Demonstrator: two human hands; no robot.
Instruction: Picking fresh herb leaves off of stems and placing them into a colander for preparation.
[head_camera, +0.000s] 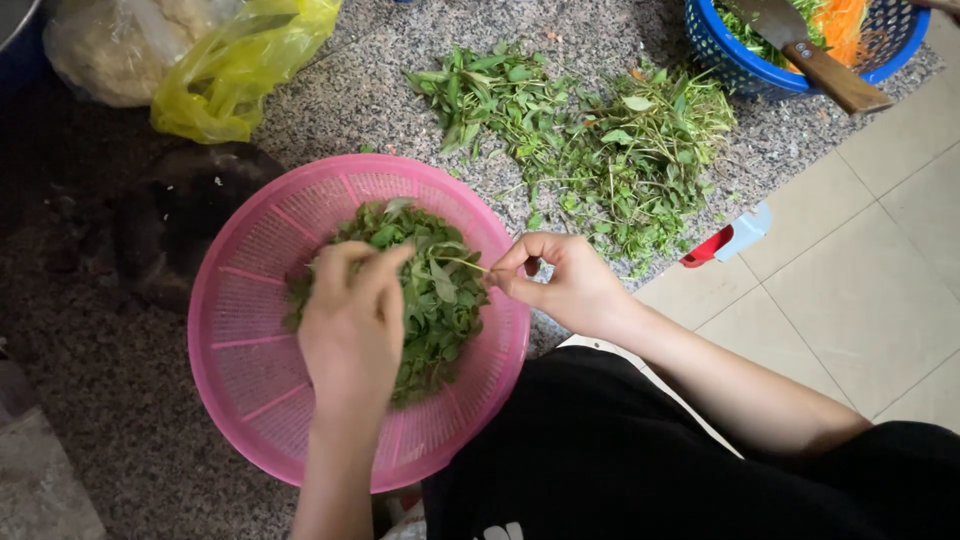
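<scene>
- Head view, looking straight down. Both my hands work over the pink colander (250, 400), which sits on the speckled stone counter (340, 90).
- Left hand (352, 318): back of hand up, fingers curled and closed on leaves at one end of a thin herb stem (462, 264). Forearm comes up from the bottom edge.
- Right hand (562, 283): thumb and forefinger pinched together on the other end of that stem, just past the colander's rim; other fingers tucked in. Arm bent, entering from lower right.
- The stem spans the gap between both hands, above the picked leaves (440, 320) heaped in the colander.
- Judgement, doing this well: keep the right pinch firm on the bare stalk, slide the left fingers along it against the growth, and stay over the colander so leaves drop inside.
- Unpicked sprigs (600, 150) lie spread on the counter beyond.
- Blue basket (740, 65) top right, a knife (815, 55) resting across it.
- Yellow plastic bag (235, 70) top left.
</scene>
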